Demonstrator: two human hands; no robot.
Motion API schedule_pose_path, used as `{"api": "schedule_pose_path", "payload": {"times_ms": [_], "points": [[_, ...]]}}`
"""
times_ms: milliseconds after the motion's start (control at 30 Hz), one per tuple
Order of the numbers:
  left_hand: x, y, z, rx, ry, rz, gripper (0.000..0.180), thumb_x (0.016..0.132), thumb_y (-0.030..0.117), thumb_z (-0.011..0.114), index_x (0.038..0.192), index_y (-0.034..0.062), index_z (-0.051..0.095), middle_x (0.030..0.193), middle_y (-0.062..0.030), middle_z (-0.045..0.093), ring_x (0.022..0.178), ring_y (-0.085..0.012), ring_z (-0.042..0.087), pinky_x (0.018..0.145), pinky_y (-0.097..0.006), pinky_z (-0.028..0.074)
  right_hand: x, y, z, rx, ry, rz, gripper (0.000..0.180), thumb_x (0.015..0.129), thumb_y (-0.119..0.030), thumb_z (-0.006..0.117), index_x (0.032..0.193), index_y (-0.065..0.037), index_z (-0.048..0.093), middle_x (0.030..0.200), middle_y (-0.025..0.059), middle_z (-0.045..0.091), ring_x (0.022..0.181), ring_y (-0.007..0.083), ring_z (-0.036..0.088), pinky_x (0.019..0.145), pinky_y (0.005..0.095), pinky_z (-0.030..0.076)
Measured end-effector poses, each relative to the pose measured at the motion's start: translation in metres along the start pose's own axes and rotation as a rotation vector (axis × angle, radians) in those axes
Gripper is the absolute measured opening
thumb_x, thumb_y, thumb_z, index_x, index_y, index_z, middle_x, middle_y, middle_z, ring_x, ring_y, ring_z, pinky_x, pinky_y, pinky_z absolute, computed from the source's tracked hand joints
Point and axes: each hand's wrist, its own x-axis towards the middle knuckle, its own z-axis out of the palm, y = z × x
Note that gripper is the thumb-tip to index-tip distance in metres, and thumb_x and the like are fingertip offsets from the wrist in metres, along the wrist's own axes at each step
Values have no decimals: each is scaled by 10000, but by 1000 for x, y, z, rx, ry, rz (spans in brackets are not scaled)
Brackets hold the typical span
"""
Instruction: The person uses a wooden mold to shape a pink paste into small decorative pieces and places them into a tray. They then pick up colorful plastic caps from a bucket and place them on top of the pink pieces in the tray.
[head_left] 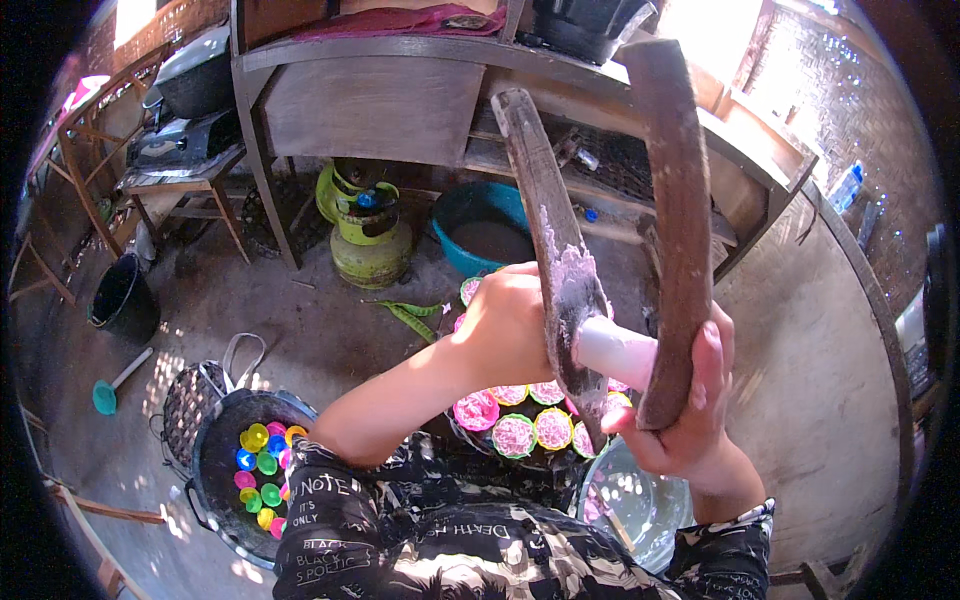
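Observation:
A hand press of two dark wooden bars (681, 200) is held up in front of me, the bars tilted and apart. Between them shows a pale plunger (612, 345), and pink dough (574, 272) is smeared on the left bar. My left hand (508, 325) is closed against the left bar, its fingertips partly hidden behind it. Around the lower end of the right bar my right hand (690, 420) is wrapped. Below the press, several small colourful cups (515, 437) hold pink noodle-like strands; my hands and the press hide some of them.
A dark basin (212, 470) of empty coloured cups stands at the lower left. Near my right forearm is a clear bowl (655, 510). Further off are a green gas cylinder (370, 245), a teal basin (455, 245) and a wooden bench (400, 50). A black bucket (125, 300) stands left.

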Motion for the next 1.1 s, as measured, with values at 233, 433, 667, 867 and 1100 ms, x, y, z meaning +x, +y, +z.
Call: {"api": "schedule_pose_path", "payload": {"times_ms": [233,433,667,867,1100], "points": [[-24,-25,8,-67,-74,-418,369,649,261,734,990,141,660,864,-106,659,838,-283,639,733,-360,511,-30,38,3,1241,-388,911,1260,599,-519,780,1436,-6,-10,1475,171,144,1360,274,166,1093,389,149],[-8,-41,-34,-1683,-178,-469,1125,552,82,773,1454,146,103,1477,-124,220,1301,-319,332,1029,-461,340,-127,25,45,1767,-787,1007,1146,497,-705,695,1320,14,350,1214,178,475,1030,263,528,863,375,411],[6,-28,-35,-1963,-238,-28,1317,484,-29,756,1451,237,-99,1508,-138,78,1357,-307,218,1062,-427,234,-171,29,27,1860,-901,1175,1112,545,-764,574,1352,-38,332,1192,200,480,1018,290,526,859,400,413],[7,-36,-20,-2055,-99,116,1238,537,-61,708,1458,245,-61,1459,-87,227,1303,-260,304,1045,-382,242,-168,47,15,1918,-823,1211,1090,587,-815,471,1379,-83,316,1173,219,485,1009,313,524,855,422,415],[-25,-92,-9,-1651,212,-382,848,739,195,670,1436,124,192,1278,-129,484,1238,-295,423,1016,-417,344,-138,54,20,1898,-887,1193,1073,635,-874,350,1412,-135,298,1151,240,490,997,340,523,851,447,418]]}}
